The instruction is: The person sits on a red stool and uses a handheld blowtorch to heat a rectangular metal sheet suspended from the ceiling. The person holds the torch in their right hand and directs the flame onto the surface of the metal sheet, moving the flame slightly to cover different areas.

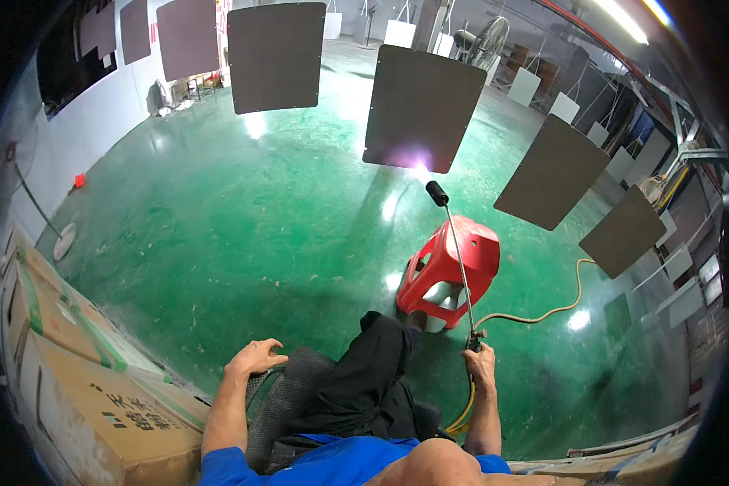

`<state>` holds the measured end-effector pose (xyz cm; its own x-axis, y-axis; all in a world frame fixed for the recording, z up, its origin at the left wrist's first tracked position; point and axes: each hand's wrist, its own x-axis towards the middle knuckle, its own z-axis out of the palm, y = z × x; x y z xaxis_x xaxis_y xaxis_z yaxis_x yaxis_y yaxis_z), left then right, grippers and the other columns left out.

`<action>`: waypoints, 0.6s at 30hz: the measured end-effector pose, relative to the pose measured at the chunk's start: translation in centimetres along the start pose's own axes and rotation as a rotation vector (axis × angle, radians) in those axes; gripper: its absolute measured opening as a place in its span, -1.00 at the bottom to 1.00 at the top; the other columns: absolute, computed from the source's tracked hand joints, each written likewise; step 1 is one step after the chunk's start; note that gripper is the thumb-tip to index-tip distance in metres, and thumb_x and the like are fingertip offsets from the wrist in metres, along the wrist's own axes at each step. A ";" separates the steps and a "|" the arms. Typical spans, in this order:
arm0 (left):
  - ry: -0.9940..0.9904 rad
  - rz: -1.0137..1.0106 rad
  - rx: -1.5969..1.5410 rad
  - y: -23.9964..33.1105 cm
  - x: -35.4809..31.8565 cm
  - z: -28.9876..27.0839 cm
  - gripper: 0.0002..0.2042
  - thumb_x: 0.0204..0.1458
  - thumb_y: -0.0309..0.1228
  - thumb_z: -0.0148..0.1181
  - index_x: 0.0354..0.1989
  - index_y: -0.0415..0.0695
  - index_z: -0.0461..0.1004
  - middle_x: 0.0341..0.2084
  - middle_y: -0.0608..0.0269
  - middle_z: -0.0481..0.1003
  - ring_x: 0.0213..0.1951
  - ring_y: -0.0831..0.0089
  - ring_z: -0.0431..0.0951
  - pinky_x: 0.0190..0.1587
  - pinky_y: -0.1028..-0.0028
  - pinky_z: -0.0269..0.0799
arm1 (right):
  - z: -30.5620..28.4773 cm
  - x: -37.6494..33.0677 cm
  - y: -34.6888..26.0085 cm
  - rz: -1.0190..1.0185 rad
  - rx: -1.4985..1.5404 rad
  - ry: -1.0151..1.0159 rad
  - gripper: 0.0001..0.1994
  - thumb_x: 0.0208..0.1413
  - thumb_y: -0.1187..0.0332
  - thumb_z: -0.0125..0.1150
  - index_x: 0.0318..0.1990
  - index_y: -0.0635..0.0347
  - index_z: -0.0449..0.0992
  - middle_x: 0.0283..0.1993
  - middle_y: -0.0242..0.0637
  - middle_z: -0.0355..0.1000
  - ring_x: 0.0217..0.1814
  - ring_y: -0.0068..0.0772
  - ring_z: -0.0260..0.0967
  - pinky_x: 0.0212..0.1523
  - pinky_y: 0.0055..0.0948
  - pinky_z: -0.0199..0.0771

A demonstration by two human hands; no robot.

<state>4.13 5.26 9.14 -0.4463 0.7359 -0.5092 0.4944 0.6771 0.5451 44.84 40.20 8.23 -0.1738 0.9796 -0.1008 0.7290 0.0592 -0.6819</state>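
Note:
My right hand [481, 364] is closed round the handle of a gas torch [459, 257], a long thin metal wand with a black nozzle. From the nozzle a purple-white flame [421, 172] reaches the lower edge of a dark grey hanging panel [421, 105] with rounded corners. A yellow hose [535, 318] is attached near the handle. My left hand [257, 356] holds no tool and lies at the arm of a dark grey chair [287, 397], fingers loosely bent and apart. A red plastic stool [462, 263] stands behind the wand.
Other dark panels [274, 57] hang in a row, more of them at the right [552, 172]. Cardboard boxes [105, 405] are stacked at my left. A large fan [488, 42] stands at the back. The hose crosses the green floor [219, 235] toward the right.

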 end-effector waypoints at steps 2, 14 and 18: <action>-0.004 -0.011 -0.007 0.3 -0.2 -0.1 -0.41 -0.01 -0.04 0.24 0.12 -0.18 0.40 -0.13 0.02 0.57 -0.05 0.14 0.55 0.01 0.24 0.44 | -0.1 0.3 0.5 0.023 0.014 0.022 -0.76 -0.24 0.36 0.27 -0.41 0.35 0.49 -0.57 -0.21 0.44 -0.52 -0.37 0.39 -0.41 -0.32 0.40; -0.023 -0.004 -0.042 -0.4 0.1 0.1 -0.42 -0.01 -0.04 0.24 0.11 -0.18 0.40 -0.10 0.00 0.55 0.00 0.13 0.53 0.06 0.26 0.43 | -0.4 3.0 0.7 -0.108 0.192 0.121 -0.85 -0.20 0.39 0.27 -0.49 0.22 0.43 -0.68 -0.45 0.28 -0.71 -0.61 0.21 -0.70 -0.51 0.19; 0.004 0.014 -0.020 0.0 0.1 0.1 -0.42 -0.01 -0.04 0.24 0.11 -0.17 0.41 -0.08 0.01 0.54 0.01 0.13 0.53 0.07 0.26 0.42 | -1.3 4.8 -1.3 -0.141 0.288 0.139 -0.86 -0.14 0.40 0.28 -0.49 0.20 0.42 -0.67 -0.47 0.28 -0.72 -0.62 0.18 -0.70 -0.52 0.17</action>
<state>4.13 5.30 9.06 -0.4426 0.7450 -0.4991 0.4852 0.6670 0.5654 43.96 45.03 9.58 -0.1534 0.9836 0.0949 0.4841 0.1585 -0.8605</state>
